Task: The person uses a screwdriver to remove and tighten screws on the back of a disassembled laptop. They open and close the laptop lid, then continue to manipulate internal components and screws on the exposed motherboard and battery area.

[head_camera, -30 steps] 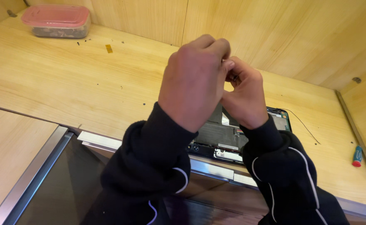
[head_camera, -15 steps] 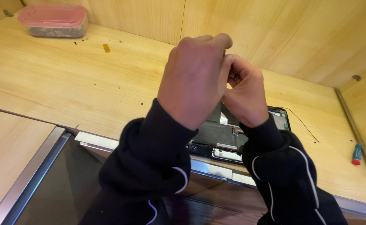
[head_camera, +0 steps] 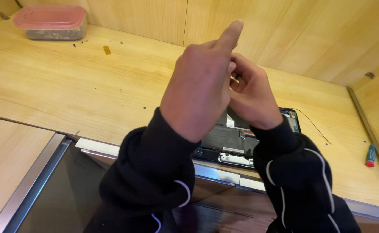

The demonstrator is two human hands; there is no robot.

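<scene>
Both my hands are raised close together above an opened dark electronic device [head_camera: 237,138] lying on the wooden worktop [head_camera: 68,90]. My left hand [head_camera: 198,95] shows its back to the camera, with the index finger pointing up; its other fingertips are hidden. My right hand [head_camera: 252,101] is curled, and its fingertips pinch a small thin tan piece [head_camera: 234,79] where the two hands meet. The device shows a black inner board, a flat ribbon and a metal strip at its near edge; my hands and dark sleeves hide most of it.
A clear box with a pink lid [head_camera: 51,22] stands at the back left, with a small yellow bit [head_camera: 106,50] and tiny screws near it. A thin black wire [head_camera: 314,125] trails right of the device. A red and blue screwdriver [head_camera: 371,155] lies far right. A dark glass panel [head_camera: 64,190] lies below.
My left index finger has straightened from curled to pointing up. Both hands stay together above the device, hardly moved.
</scene>
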